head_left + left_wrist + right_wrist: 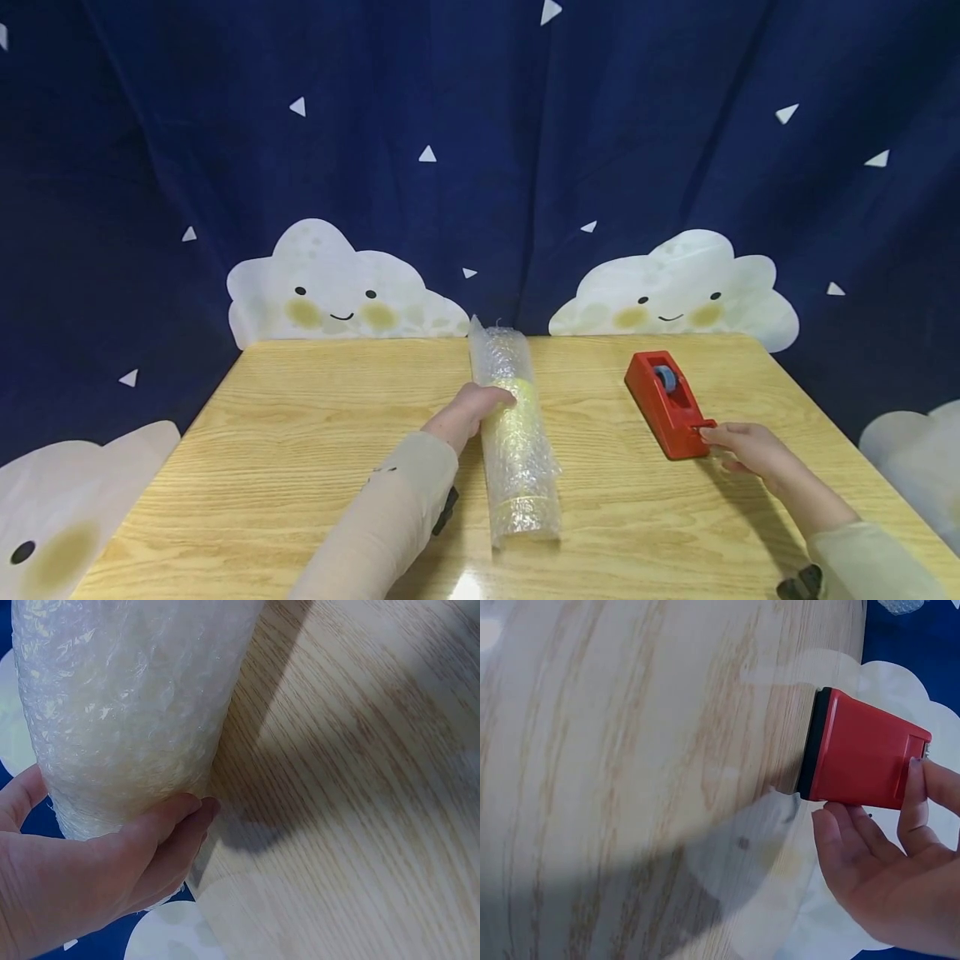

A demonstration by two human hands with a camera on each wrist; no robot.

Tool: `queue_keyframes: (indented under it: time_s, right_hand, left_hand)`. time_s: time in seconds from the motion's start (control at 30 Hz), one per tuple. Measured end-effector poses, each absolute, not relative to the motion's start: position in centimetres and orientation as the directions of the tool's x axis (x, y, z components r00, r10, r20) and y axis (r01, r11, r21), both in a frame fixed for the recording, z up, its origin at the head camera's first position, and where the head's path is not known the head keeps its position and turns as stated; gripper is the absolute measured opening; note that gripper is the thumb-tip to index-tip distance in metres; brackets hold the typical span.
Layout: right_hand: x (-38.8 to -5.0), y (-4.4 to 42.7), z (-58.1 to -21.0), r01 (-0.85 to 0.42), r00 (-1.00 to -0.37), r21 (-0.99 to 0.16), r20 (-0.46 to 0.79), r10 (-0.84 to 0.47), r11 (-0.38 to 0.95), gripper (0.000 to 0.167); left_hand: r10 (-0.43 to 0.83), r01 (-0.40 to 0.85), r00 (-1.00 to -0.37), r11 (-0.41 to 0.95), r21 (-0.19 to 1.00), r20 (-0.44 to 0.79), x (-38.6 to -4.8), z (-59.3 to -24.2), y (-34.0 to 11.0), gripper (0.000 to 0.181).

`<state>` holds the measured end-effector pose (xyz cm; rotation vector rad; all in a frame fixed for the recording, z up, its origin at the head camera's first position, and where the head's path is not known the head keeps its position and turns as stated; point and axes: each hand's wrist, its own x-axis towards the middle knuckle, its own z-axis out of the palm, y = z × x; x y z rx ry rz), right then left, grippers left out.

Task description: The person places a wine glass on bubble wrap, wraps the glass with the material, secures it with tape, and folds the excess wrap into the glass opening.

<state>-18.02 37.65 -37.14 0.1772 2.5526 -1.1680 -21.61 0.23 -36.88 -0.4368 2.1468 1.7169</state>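
A long bundle rolled in clear bubble wrap, yellowish inside, lies lengthwise on the table. My left hand grips its left side around the middle; in the left wrist view its fingers curl against the bubble wrap. To the right stands a red tape dispenser carrying a blue-looking tape roll. At its cutter end my right hand pinches with thumb and index finger, apparently on the tape's end, which is too small to make out. Its other fingers hang beside the dispenser's front.
The wooden table reaches back to a dark blue curtain printed with clouds and small white triangles. One wrap edge sticks out on the bundle's right side. Dark straps show under both wrists.
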Motion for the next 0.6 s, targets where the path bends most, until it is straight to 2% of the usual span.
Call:
queue_keyframes:
  time_s: [0.2, 0.6]
  right_hand:
    - [-18.4, 37.1, -37.2, 0.24, -0.943, -0.714, -0.332, -0.017, 0.658, 0.034]
    - [-19.4, 36.0, -37.2, 0.211, -0.945, -0.702, -0.324, -0.04, 0.68, 0.027]
  left_hand:
    - [-0.033, -0.461, -0.884, 0.222, 0.859, -0.466, -21.6, -36.8, -0.2, 0.082]
    - [-0.053, -0.464, -0.884, 0.209, 0.861, -0.464, -21.5, -36.7, -1.1, 0.081]
